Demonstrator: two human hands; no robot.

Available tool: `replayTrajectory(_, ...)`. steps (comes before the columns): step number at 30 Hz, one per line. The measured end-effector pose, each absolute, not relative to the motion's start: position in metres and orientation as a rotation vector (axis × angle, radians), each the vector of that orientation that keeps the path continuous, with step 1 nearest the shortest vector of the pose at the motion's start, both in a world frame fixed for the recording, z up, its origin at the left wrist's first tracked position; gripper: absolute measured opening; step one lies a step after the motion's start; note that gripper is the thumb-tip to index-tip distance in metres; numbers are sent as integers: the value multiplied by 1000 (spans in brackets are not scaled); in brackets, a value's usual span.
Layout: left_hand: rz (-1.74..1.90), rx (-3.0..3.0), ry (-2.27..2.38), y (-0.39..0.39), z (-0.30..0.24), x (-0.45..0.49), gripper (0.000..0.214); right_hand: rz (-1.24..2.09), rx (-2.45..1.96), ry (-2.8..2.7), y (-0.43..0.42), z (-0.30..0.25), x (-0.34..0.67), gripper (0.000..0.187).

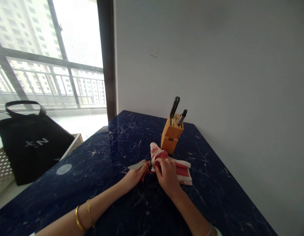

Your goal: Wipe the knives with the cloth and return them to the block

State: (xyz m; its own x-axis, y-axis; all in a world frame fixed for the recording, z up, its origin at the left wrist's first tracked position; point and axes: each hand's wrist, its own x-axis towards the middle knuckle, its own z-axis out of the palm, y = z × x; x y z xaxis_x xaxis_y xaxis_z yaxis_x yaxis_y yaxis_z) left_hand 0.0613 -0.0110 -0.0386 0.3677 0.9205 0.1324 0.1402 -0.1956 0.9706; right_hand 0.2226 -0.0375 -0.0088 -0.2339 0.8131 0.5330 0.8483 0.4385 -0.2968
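A knife with a bright blade pointing left is in my left hand, whose fingers are closed around it near the handle end. My right hand pinches a red and white towel, bunched up around the knife's handle end. The rest of the towel spreads to the right over the dark blue marbled table. The handle itself is mostly hidden by the cloth and my fingers. Just behind the towel stands a wooden knife block with two dark-handled tools upright in its slots.
A pale wall rises behind and right of the table. At the left, a black bag rests by a perforated crate, near a large window. A round pale mark lies on the table's left part.
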Motion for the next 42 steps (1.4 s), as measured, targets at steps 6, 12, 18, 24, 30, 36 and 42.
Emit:
replayTrajectory(6,949,1617,979,-10,-40,62,39,-99,-1467,-1968,-34,-12,223,12)
replayTrajectory(12,946,1646,976,-13,-37,61,37,-35,-1426,-1997,-36,-11,221,12)
replayTrajectory(18,932,1658,961,-13,-35,63,35,-82,-1471,-1954,-35,-11,220,10)
replayTrajectory(24,923,1675,947,-18,-27,63,35,-93,-1447,-1987,-35,-10,217,10)
replayTrajectory(30,920,1706,898,-17,-28,63,35,-116,-1462,-2017,-38,-4,215,6)
replayTrajectory(36,928,1718,873,-15,-33,63,35,-163,-1502,-1975,-35,-7,216,7)
replayTrajectory(42,935,1664,929,-11,-36,63,38,-96,-1492,-1982,-37,-9,214,7)
